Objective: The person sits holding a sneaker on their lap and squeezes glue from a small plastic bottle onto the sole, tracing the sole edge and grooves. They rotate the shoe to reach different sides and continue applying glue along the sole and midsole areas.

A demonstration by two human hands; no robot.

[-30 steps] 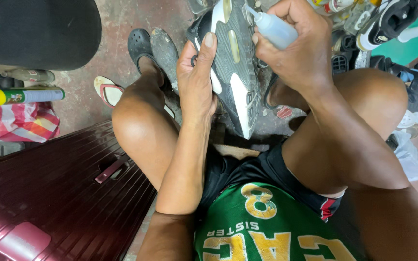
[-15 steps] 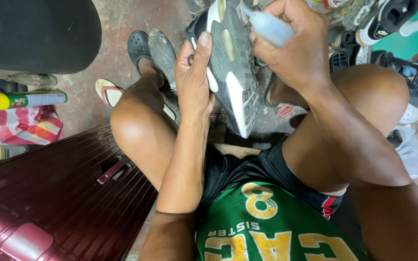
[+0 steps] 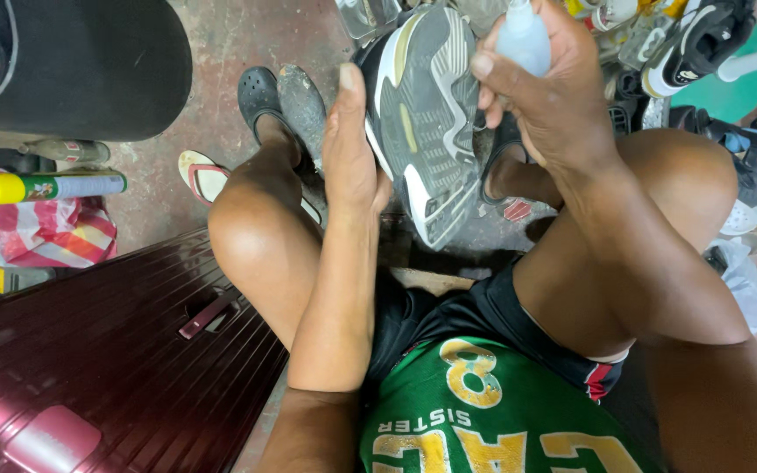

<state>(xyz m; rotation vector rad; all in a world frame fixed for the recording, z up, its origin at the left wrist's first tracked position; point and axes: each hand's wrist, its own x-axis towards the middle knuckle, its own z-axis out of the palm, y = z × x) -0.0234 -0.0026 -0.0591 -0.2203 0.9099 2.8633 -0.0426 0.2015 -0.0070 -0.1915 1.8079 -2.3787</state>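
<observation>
- Left hand lies flat, fingers together, against the shoe, held sole-up between the knees.
- Right hand is clamped around a small bottle over the sole.
- Suitcase crowds the left knee.

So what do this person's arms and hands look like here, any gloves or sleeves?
Both are bare: the left hand and right hand wear no gloves, and no rings or watch show. No sleeves cover either forearm. The person wears a green jersey with yellow lettering over black shorts.
</observation>
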